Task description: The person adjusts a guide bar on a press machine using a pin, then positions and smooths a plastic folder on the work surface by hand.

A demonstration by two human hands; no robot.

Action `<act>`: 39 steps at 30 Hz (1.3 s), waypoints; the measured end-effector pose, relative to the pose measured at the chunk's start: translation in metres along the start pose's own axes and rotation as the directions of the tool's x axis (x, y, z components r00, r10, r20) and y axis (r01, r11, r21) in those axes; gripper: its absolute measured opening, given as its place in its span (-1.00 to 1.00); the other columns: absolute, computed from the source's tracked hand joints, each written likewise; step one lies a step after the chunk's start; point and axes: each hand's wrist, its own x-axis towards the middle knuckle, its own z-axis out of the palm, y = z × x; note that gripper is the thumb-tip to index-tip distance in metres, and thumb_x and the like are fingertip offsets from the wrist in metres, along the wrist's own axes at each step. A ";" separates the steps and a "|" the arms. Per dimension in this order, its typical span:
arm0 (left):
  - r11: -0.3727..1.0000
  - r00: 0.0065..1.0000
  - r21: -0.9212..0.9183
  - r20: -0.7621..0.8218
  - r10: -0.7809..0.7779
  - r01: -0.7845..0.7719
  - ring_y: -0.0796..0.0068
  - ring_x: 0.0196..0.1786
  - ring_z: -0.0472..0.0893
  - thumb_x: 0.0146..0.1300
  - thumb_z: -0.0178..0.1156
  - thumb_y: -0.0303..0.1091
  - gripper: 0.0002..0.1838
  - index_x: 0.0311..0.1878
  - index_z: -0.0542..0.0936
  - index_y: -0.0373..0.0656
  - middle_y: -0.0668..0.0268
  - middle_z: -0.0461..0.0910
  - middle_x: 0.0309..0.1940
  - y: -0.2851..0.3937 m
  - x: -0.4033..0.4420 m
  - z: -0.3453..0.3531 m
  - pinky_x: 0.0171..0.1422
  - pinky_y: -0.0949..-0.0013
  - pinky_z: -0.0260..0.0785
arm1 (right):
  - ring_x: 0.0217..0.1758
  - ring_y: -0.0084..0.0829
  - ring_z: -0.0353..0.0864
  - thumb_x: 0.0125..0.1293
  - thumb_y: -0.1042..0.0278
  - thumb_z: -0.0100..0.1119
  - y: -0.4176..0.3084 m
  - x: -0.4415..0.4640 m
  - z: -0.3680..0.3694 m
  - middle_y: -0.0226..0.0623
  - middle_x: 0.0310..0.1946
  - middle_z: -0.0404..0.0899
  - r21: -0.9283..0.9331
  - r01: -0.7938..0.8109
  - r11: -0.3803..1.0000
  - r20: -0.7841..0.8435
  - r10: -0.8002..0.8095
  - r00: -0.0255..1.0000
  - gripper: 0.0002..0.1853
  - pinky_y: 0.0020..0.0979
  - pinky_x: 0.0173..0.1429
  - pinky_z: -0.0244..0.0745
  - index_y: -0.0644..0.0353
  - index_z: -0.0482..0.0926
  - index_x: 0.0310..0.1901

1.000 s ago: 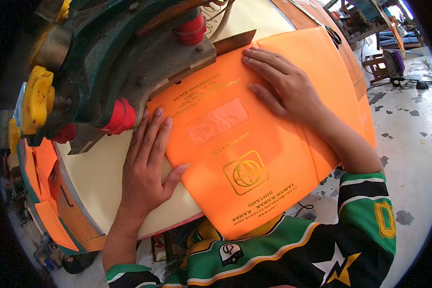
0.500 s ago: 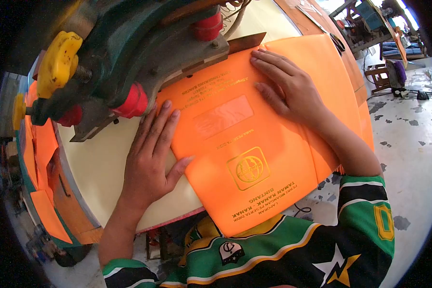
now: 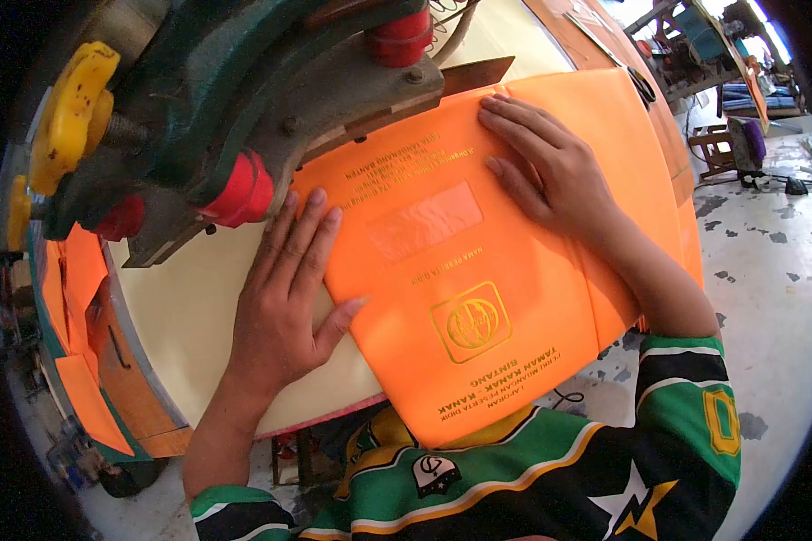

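An orange report cover (image 3: 397,334) with gold lettering, a globe emblem and a clear window lies on a pale yellow board (image 3: 189,325). Its far edge meets the straight metal bar of a dark green machine (image 3: 325,90). My left hand (image 3: 284,302) rests open along the cover's left edge, fingertips close under the machine and thumb on the orange surface. My right hand (image 3: 550,171) lies flat across the right part, near the fold, with fingers reaching toward the far edge. Neither hand grips anything.
The machine carries red knobs (image 3: 241,189) and a yellow wing knob (image 3: 81,113). Orange pieces (image 3: 90,406) lie at the table's left side. Scissors (image 3: 639,83) are at the far right, beyond which stand a stool (image 3: 717,149) and another machine.
The view has shifted slightly, with the machine appearing a little larger and lower. Both hands keep nearly the same places on the cover.
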 end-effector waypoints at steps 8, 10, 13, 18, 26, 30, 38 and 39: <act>1.000 1.000 -0.009 0.019 -0.013 0.013 -0.06 0.70 0.10 0.35 0.31 -0.05 -0.14 0.60 0.27 -0.27 0.02 0.18 0.64 0.001 0.002 -0.002 0.72 -0.05 0.04 | 0.46 0.00 0.53 0.41 0.40 0.29 0.001 -0.001 0.002 0.01 0.35 0.56 -0.005 -0.010 1.000 0.005 0.010 1.000 -0.54 -0.12 0.50 0.44 0.34 0.58 0.30; 1.000 1.000 -0.021 0.023 -0.002 0.002 -0.06 0.70 0.10 0.35 0.31 -0.05 -0.14 0.60 0.27 -0.28 0.02 0.17 0.65 0.001 0.002 -0.003 0.73 -0.04 0.04 | 0.44 0.06 0.52 0.41 0.34 0.29 0.000 0.000 0.001 0.03 0.31 0.57 -0.007 0.000 1.000 -0.005 0.000 1.000 -0.56 -0.09 0.49 0.47 0.35 0.57 0.26; 1.000 1.000 -0.016 0.030 0.001 0.000 -0.07 0.70 0.11 0.35 0.32 -0.05 -0.14 0.60 0.27 -0.28 0.03 0.15 0.66 0.002 0.002 -0.005 0.73 -0.03 0.04 | 0.43 0.05 0.53 0.40 0.36 0.29 0.000 0.000 0.001 0.03 0.32 0.56 -0.011 -0.004 1.000 0.007 0.005 1.000 -0.56 -0.10 0.49 0.47 0.35 0.56 0.25; 1.000 1.000 -0.019 0.027 0.004 -0.003 -0.08 0.68 0.15 0.36 0.32 -0.02 -0.13 0.59 0.27 -0.30 0.00 0.15 0.65 0.001 0.000 -0.004 0.72 -0.03 0.06 | 0.43 0.05 0.53 0.40 0.39 0.28 -0.008 0.002 -0.003 0.04 0.32 0.56 -0.001 -0.034 0.999 0.016 0.034 0.999 -0.58 -0.10 0.49 0.47 0.36 0.57 0.24; 0.996 0.985 -0.067 -0.160 -0.062 0.052 -0.15 0.63 0.24 0.44 0.26 -0.02 -0.25 0.51 0.35 -0.31 -0.10 0.27 0.57 -0.007 -0.010 0.001 0.70 -0.06 0.08 | 0.38 0.05 0.57 0.40 0.45 0.28 -0.010 0.001 -0.004 0.03 0.27 0.59 0.016 -0.023 1.000 -0.027 0.024 0.999 -0.65 -0.12 0.44 0.50 0.37 0.59 0.18; 0.988 0.980 -0.116 -0.160 -0.121 0.103 -0.15 0.63 0.24 0.45 0.27 -0.07 -0.30 0.48 0.38 -0.32 -0.12 0.30 0.55 -0.002 -0.010 0.000 0.69 -0.05 0.09 | 0.30 0.03 0.62 0.40 0.51 0.25 -0.005 -0.004 -0.002 -0.01 0.22 0.62 0.062 -0.010 0.998 -0.075 0.015 0.997 -0.70 -0.13 0.38 0.54 0.32 0.61 0.14; 0.594 0.918 -0.766 -0.012 -0.396 0.246 0.09 0.63 0.27 0.48 0.24 -0.24 -0.47 0.41 0.44 -0.28 -0.06 0.32 0.54 0.016 -0.007 -0.007 0.68 0.10 0.07 | 0.22 0.01 0.67 0.40 0.51 0.25 -0.006 -0.006 0.000 -0.03 0.12 0.68 0.103 0.010 0.995 -0.154 0.006 0.988 -0.77 -0.13 0.32 0.58 0.30 0.64 0.06; 0.598 0.919 -0.764 -0.018 -0.394 0.242 0.09 0.63 0.27 0.48 0.24 -0.24 -0.47 0.41 0.44 -0.28 -0.06 0.32 0.54 0.021 -0.006 -0.011 0.68 0.10 0.07 | 0.21 0.02 0.67 0.41 0.48 0.25 -0.006 -0.006 -0.002 -0.02 0.11 0.68 0.118 -0.018 0.993 -0.153 0.036 0.988 -0.77 -0.13 0.31 0.58 0.30 0.65 0.06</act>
